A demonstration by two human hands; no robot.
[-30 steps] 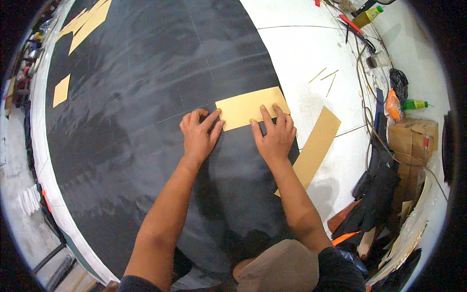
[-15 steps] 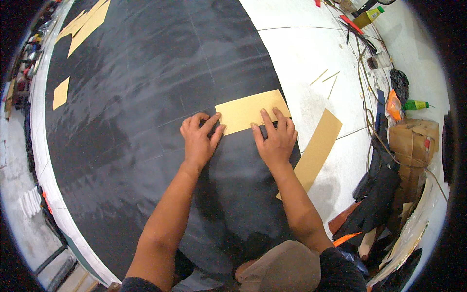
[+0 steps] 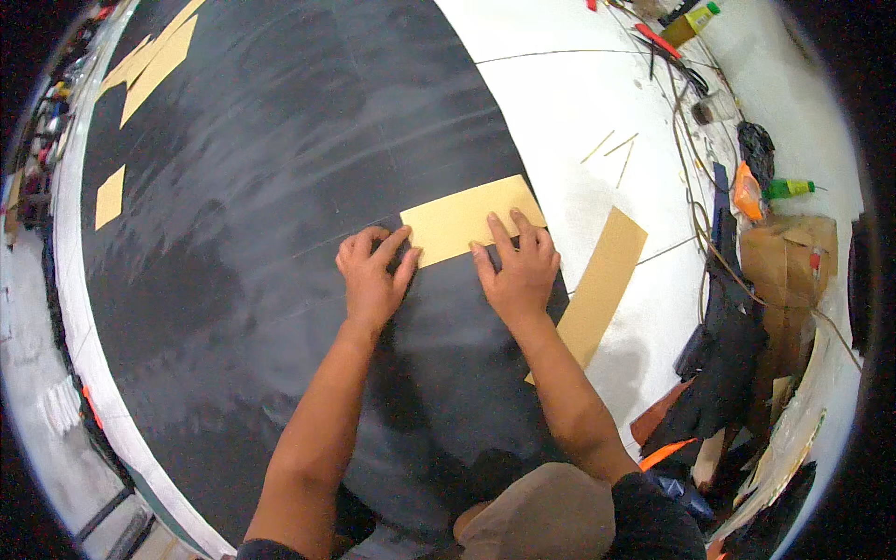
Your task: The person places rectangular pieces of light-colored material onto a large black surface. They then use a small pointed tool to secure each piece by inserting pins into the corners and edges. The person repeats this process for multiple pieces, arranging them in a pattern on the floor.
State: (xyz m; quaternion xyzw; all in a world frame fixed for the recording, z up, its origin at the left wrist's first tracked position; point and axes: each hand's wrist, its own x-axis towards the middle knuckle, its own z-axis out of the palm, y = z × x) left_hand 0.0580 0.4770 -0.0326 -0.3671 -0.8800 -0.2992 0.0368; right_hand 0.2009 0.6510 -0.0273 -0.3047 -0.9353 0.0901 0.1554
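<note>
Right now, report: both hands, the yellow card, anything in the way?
Left hand at the card's left end, right hand over its near edge. Yellow card on black sheet. Nearby: tan strip, partly hidden by right forearm.

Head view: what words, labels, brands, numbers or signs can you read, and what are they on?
None is readable.
Pale-yellow rectangular card: no print visible.
Yellowish bottle with a green cap, upper right: any label is too small to read.
Brown cardboard box: its red patch is too blurred to read.
</note>
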